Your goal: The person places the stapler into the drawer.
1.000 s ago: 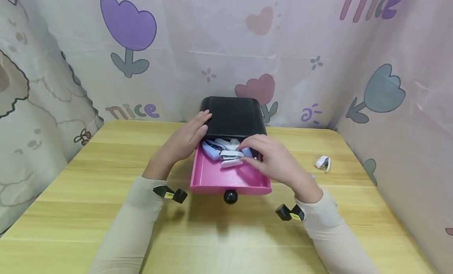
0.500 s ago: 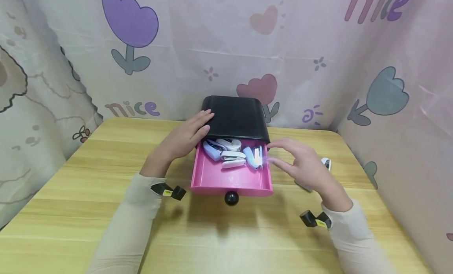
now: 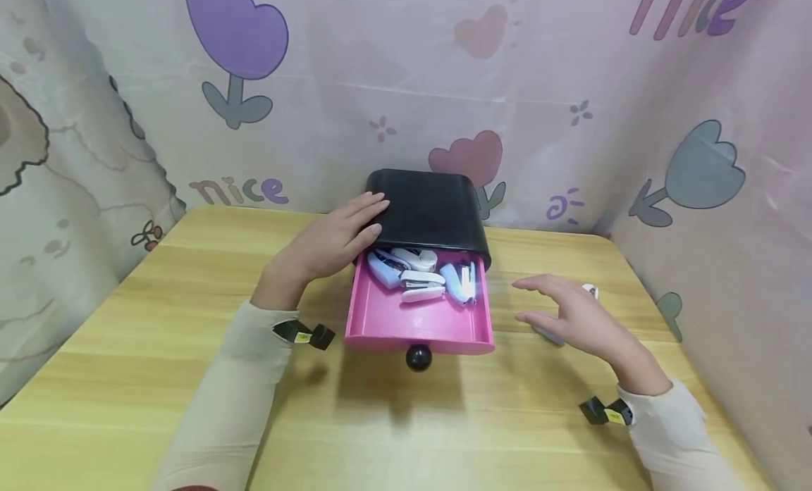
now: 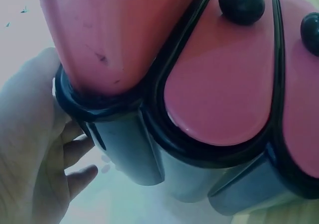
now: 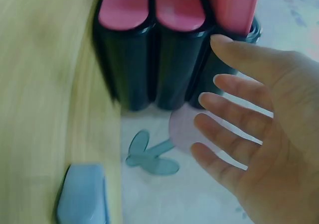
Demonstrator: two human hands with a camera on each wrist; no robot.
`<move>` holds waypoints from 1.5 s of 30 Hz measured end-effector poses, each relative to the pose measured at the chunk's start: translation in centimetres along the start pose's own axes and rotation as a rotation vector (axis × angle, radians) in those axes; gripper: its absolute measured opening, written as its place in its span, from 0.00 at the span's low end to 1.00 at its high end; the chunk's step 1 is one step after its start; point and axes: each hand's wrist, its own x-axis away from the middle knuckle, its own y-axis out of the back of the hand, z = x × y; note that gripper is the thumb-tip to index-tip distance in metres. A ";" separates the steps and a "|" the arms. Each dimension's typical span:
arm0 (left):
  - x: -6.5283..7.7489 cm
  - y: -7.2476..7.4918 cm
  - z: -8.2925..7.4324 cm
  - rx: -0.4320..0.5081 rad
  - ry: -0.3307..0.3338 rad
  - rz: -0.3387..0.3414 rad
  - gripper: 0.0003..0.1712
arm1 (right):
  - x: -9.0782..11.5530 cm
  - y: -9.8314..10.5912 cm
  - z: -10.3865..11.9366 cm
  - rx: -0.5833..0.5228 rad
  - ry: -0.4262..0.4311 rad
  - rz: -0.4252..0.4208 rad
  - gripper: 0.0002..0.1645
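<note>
- Bright pink plastic drawer [image 3: 415,322] juts from a glossy black rounded cabinet [image 3: 421,209], small blue and white staplers [image 3: 385,270] inside.
- My wrist views add two closed pink drawer fronts [image 4: 222,84], unseen from the head.
- Left hand [image 3: 330,241] rests on the cabinet's edge, fingers loosely extended; right hand [image 3: 580,318] hovers, fingers spread wide, holding nothing.
- Half a second ago I saw that right hand beside the drawer's right edge; now it's well apart.

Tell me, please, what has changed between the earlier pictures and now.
The right hand moved rightward from over the pink drawer, away from the blue stapler at its right side, and now holds nothing. The left hand stays on the black box; the drawer stays open.
</note>
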 end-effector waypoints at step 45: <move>0.2 -1.8 1.0 0.177 -0.009 -0.094 0.33 | 1.0 -0.3 -7.1 -0.049 -0.298 0.370 0.31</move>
